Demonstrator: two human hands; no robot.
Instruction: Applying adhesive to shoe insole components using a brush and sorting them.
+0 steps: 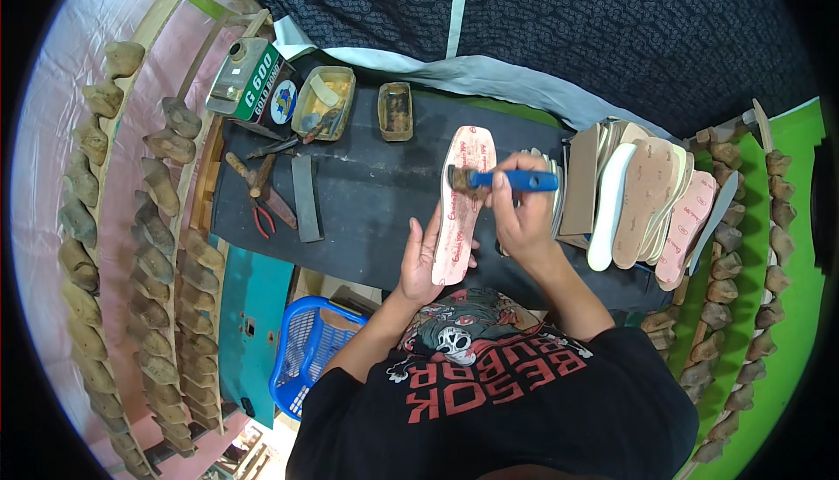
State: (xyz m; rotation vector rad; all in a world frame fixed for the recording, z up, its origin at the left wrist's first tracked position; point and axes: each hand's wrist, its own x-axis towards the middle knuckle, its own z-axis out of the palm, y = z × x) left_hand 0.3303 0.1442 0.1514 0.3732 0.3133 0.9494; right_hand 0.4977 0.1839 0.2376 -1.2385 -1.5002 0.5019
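My left hand (422,257) holds a pink shoe insole (463,203) from below, its long side running away from me over the black work table (367,191). My right hand (522,215) grips a brush with a blue handle (516,181). The brush's bristles rest on the upper part of the insole. To the right, a stack of more insoles (651,205), tan, white and pink, leans against the table's right end.
Two open tins of glue (323,102) (395,111) and a green can (249,78) stand at the table's far left. Pliers, a hammer and a flat bar (306,198) lie beside them. Racks of wooden shoe lasts (153,244) flank both sides. A blue basket (306,349) sits below left.
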